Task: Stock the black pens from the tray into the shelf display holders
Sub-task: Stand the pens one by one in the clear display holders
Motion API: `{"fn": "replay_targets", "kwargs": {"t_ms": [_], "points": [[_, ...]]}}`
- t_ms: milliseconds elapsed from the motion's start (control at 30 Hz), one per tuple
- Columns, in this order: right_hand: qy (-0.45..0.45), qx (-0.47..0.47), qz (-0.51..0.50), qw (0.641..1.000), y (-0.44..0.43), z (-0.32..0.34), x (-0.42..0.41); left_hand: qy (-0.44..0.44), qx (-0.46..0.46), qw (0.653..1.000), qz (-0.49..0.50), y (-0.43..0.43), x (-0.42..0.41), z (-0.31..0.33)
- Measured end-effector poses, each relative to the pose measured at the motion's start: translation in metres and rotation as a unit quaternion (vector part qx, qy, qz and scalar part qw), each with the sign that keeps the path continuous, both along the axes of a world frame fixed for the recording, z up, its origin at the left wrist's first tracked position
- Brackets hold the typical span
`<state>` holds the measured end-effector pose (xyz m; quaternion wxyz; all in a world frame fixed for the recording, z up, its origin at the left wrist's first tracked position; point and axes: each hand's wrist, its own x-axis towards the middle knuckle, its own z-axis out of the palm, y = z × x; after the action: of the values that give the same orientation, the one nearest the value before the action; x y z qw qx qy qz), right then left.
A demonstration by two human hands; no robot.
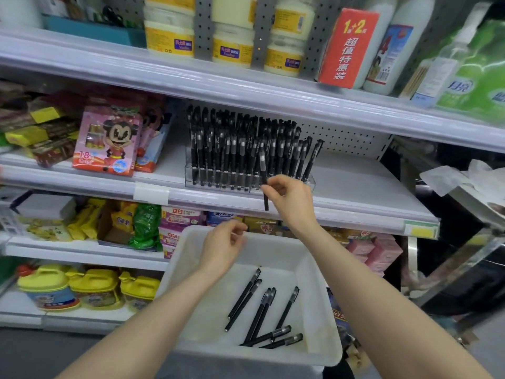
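Upright between thumb and fingertips, a slim black capped pen (264,181) is pinched by the right hand (289,199) at the front edge of the white middle shelf (355,187), just before the clear acrylic display holder (246,181), crowded with standing black pens. Below, the left hand (222,246) hangs loosely curled and empty over the white plastic tray (317,305), where seven loose black pens (262,310) lie near its front right corner.

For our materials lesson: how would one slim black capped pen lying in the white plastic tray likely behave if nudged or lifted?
The slim black capped pen looks rigid and probably light. Its round barrel may roll on the white plastic tray, though the cap clip could stop it.
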<state>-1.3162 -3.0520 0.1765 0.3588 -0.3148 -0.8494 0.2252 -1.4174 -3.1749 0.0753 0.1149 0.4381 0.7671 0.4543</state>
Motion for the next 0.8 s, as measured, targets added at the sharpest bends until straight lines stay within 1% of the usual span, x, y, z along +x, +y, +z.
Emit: {"fn": "replay_targets", "kwargs": {"t_ms": [133,300,367,500,667,800], "points": [[0.022,0.012,-0.015,1.0,0.006,0.018,-0.003,0.059,-0.148,0.986,-0.038,-0.006,0.01,-0.038],[0.06,0.011,-0.019,0.998,0.009,0.033,-0.016,0.101,-0.267,0.954,-0.086,-0.008,0.015,-0.062],[0.072,0.013,-0.019,0.997,0.01,0.036,-0.023,0.102,-0.286,0.948,-0.095,-0.007,0.015,-0.067],[0.101,0.009,-0.029,0.994,0.014,0.036,-0.036,0.109,-0.288,0.946,-0.097,-0.004,0.015,-0.072],[0.078,0.019,-0.036,0.996,0.016,0.032,-0.042,0.124,-0.295,0.941,-0.109,-0.002,0.017,-0.075],[0.037,0.019,-0.038,0.998,0.016,0.026,-0.044,0.123,-0.297,0.94,-0.114,0.0,0.015,-0.075]]}}
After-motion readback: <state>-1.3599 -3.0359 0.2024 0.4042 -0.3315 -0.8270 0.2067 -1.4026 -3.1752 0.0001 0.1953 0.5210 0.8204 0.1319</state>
